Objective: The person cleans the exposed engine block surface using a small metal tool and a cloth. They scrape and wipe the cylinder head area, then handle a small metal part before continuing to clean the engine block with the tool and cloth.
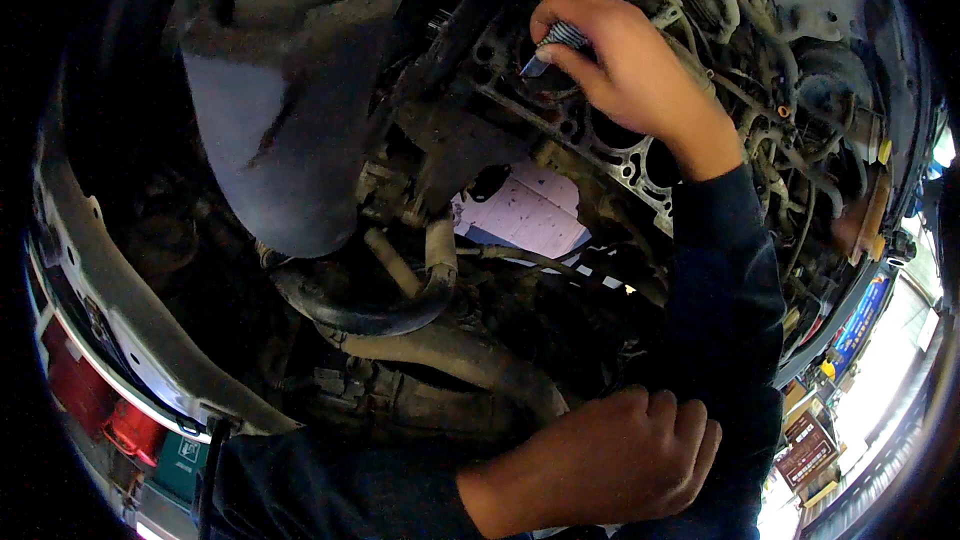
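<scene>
Ridged tool sits pinched in the right hand, arm outstretched, engine block beneath its fingers; left hand is fisted.

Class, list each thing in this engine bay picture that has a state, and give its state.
Right hand: closed around ridged tool
Ridged tool: gripped, tilted; contact with engine block unclear
Left hand: curled, palm side hidden
Engine block: top face exposed, bores uncovered
Thick black hose: bent in a curve
Pale sheet: spotted with dark marks
</scene>
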The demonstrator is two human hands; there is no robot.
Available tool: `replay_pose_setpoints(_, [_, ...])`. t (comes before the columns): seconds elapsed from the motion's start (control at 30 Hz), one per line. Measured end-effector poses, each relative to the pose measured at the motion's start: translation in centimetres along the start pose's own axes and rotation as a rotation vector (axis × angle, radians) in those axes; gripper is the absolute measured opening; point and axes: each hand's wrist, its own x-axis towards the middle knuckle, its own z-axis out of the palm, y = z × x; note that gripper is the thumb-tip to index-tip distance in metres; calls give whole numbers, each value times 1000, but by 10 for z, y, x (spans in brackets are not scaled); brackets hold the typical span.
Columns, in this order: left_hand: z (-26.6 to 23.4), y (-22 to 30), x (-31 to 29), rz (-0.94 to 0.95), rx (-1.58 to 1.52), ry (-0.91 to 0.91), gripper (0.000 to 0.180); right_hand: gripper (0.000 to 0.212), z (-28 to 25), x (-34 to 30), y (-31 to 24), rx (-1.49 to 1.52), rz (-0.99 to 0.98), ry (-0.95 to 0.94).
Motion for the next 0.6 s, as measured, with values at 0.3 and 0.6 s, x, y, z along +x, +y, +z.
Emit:
replay_pose_setpoints(0.3, [0, 0, 0, 22, 10, -6, 22, 16, 0, 0, -3, -21, -39, 5])
replay_pose_setpoints(0.6, [-15, 4, 7, 34, 177, -24, 20, 16, -5, 4, -4, -33, -41, -43])
